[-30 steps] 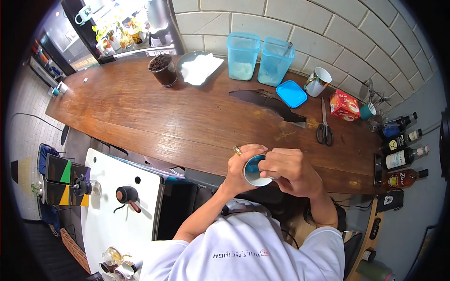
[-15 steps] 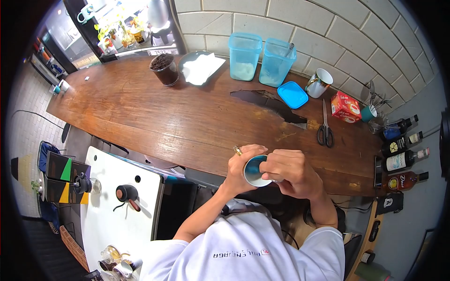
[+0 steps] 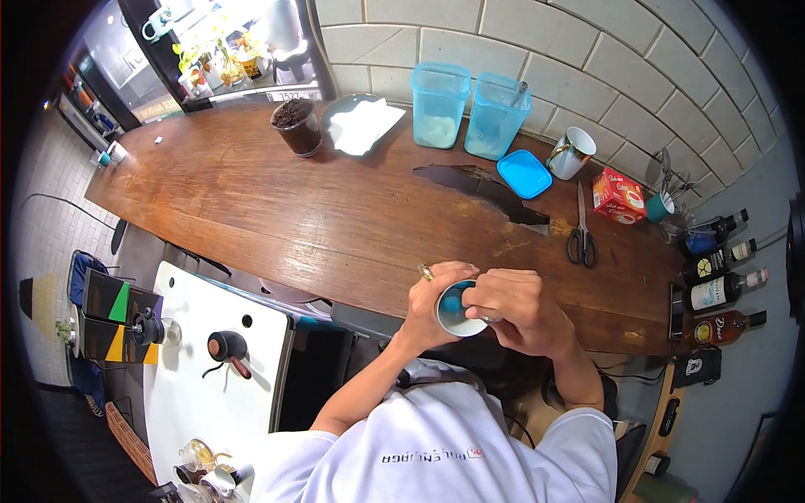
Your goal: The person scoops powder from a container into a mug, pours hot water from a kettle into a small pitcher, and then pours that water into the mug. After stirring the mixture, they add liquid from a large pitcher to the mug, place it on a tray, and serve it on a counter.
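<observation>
My left hand [image 3: 426,302], with a gold ring on one finger, is wrapped around a cup [image 3: 455,321] just off the counter's near edge. The cup is tilted so that I see into its opening. Its inside looks pale, with a blue area toward the far side. My right hand [image 3: 521,303] is closed over the cup's right rim, its fingers bent at the opening. Whatever those fingers pinch is hidden behind them. Scissors [image 3: 581,239] with black handles lie on the wooden counter [image 3: 352,218], beyond my right hand.
Two blue containers [image 3: 440,109] stand along the tiled wall beside a blue lid [image 3: 524,174], a mug [image 3: 572,152] and a red box [image 3: 619,197]. Bottles [image 3: 717,289] line the right side. A pot of dark soil-like material [image 3: 298,130] and a plate [image 3: 340,109] with white paper sit farther left.
The right hand's fingers have shifted very slightly at the cup's opening. The left hand keeps its hold, and the view has tipped a little.
</observation>
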A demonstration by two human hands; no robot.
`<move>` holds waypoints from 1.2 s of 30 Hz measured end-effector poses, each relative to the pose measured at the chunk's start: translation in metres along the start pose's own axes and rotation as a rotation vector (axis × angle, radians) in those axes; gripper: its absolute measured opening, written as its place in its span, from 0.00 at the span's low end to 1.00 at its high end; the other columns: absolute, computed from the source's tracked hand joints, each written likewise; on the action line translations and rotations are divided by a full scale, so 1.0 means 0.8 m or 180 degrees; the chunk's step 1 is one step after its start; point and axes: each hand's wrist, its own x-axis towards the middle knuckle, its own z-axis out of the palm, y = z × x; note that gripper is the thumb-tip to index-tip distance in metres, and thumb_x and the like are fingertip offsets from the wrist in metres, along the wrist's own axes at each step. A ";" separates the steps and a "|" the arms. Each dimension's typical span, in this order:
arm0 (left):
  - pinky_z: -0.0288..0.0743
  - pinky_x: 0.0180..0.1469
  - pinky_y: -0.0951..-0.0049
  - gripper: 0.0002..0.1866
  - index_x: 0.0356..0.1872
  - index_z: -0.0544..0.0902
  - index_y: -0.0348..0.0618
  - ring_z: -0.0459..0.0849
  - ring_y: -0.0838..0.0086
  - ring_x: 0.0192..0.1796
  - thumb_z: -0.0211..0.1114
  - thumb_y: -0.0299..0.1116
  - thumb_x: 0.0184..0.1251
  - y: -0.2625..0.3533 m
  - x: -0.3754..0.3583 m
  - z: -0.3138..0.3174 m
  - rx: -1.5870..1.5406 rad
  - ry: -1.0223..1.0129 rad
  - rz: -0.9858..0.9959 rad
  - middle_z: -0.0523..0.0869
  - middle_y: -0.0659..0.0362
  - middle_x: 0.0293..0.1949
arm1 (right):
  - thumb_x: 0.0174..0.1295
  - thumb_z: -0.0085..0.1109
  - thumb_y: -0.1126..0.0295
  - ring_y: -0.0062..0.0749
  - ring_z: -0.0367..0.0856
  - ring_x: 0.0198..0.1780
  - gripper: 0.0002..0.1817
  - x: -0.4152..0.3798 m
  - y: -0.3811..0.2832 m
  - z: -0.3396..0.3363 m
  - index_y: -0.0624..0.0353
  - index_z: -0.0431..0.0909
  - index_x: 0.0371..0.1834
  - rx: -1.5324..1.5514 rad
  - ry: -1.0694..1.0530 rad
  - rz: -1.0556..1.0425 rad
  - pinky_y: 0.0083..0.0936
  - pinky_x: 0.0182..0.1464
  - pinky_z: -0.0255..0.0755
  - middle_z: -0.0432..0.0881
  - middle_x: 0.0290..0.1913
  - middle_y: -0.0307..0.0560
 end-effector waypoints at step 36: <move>0.80 0.52 0.60 0.34 0.53 0.76 0.40 0.85 0.56 0.49 0.81 0.26 0.39 0.002 -0.002 0.001 -0.0022 0.0031 -0.0139 0.85 0.47 0.47 | 0.61 0.63 0.75 0.45 0.78 0.26 0.04 -0.003 0.003 0.001 0.64 0.78 0.35 -0.0025 0.0086 0.0259 0.34 0.28 0.71 0.80 0.28 0.49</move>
